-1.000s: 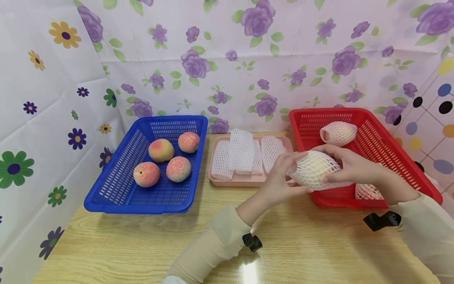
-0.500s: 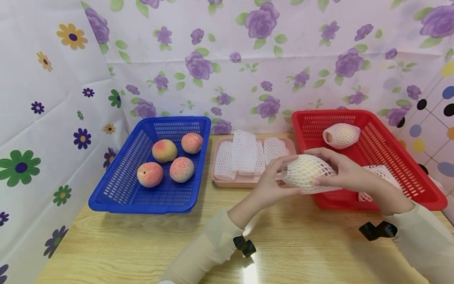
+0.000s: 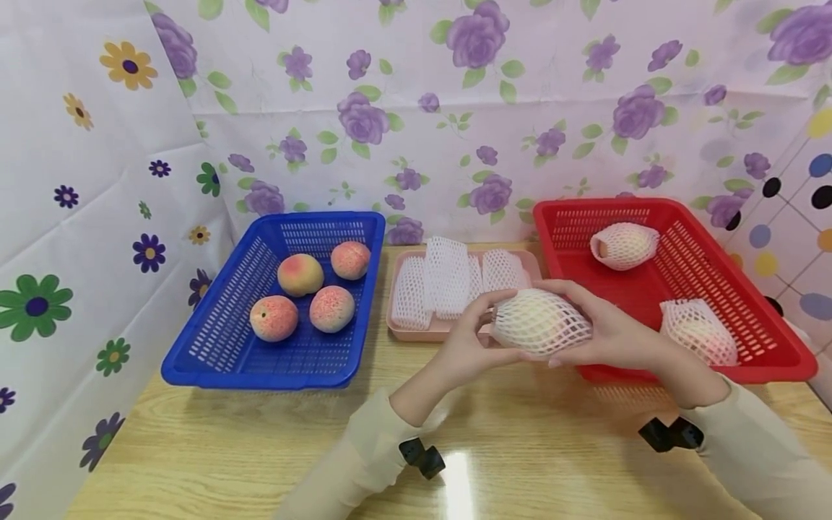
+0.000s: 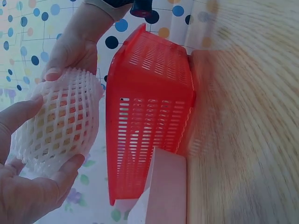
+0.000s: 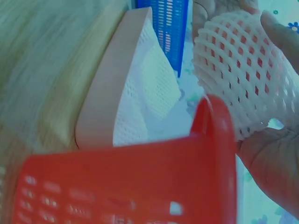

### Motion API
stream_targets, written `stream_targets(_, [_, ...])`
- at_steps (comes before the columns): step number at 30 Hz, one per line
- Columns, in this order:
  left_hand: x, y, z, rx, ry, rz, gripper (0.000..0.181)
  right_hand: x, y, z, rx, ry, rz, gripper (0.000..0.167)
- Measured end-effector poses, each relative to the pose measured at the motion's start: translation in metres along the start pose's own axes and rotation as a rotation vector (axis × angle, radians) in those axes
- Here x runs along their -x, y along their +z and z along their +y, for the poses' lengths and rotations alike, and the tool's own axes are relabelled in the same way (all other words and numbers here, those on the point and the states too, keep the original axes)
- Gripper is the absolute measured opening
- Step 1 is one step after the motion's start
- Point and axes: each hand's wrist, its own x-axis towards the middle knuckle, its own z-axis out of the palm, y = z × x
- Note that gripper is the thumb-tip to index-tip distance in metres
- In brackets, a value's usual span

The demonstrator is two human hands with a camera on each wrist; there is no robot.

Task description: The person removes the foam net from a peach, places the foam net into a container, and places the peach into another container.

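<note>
gripping a net-wrapped peach [image 3: 541, 323] by its left end with the left hand [image 3: 455, 350], fingers curled over the top and thumb below; clasping the opposite end with the right hand [image 3: 607, 328], likewise curled round the mesh. held between both, raised above the wooden table [image 3: 520, 448], near the pink tray [image 3: 412, 335] and the left side of the red basket [image 3: 607, 285]. showing reddish through the netting in both wrist views. inside the red basket, two wrapped peaches [image 3: 624, 245], one toward the back, another near the front right. on the pink tray, white foam sleeves [image 3: 448, 278], partly overlapping. at far left, inside a blue basket [image 3: 260, 379], four bare peaches [image 3: 274, 318]. behind everything, a cloth [image 3: 364, 119] printed with purple flowers.
</note>
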Motion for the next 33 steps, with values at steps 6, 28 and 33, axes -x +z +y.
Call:
stream_targets(6, [0.008,-0.01,-0.001,0.02,-0.01,0.004,0.076,-0.006,0.014,0.003,0.034,-0.044,0.034,0.092])
stream_targets(28, [0.025,-0.054,-0.001,-0.039,0.008,-0.082,0.077,-0.026,0.073,0.001,0.24,-0.313,0.266,0.093])
stream_targets(33, [0.027,-0.062,-0.001,-0.093,0.028,-0.088,0.076,-0.029,0.08,-0.001,0.182,-0.278,0.283,0.092])
